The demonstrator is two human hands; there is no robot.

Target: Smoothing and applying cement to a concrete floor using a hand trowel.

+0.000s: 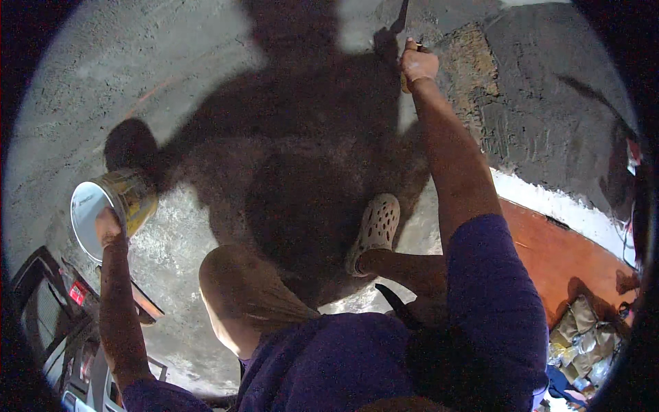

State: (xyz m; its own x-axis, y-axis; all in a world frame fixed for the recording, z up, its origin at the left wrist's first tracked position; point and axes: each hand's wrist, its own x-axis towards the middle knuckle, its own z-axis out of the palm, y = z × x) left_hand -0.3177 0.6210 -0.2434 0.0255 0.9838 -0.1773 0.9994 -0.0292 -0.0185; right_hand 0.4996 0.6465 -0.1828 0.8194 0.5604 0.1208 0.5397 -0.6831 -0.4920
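At the left, my left hand (108, 226) is at the mouth of a bucket (141, 199), white inside with a stained yellow outside. The hand appears closed on the near rim; its fingers are partly hidden. The bucket's mouth faces up and left, and its contents cannot be made out. My right hand (419, 63) is stretched far ahead, closed around a tool (405, 85) whose yellowish end shows below the fist. A small dark part shows above the fingers; the rest is hidden. Beneath this hand is rough grey cement (439, 24).
Dark, wet-looking plaster (542, 75) borders a rough brown patch (470, 62) at the far right. A white strip (542, 199) edges an orange-red surface (563, 250). Bags (583, 326) lie lower right; a dark-framed chair-like object (48, 309) stands lower left. My perforated clog (379, 223) rests mid-floor.
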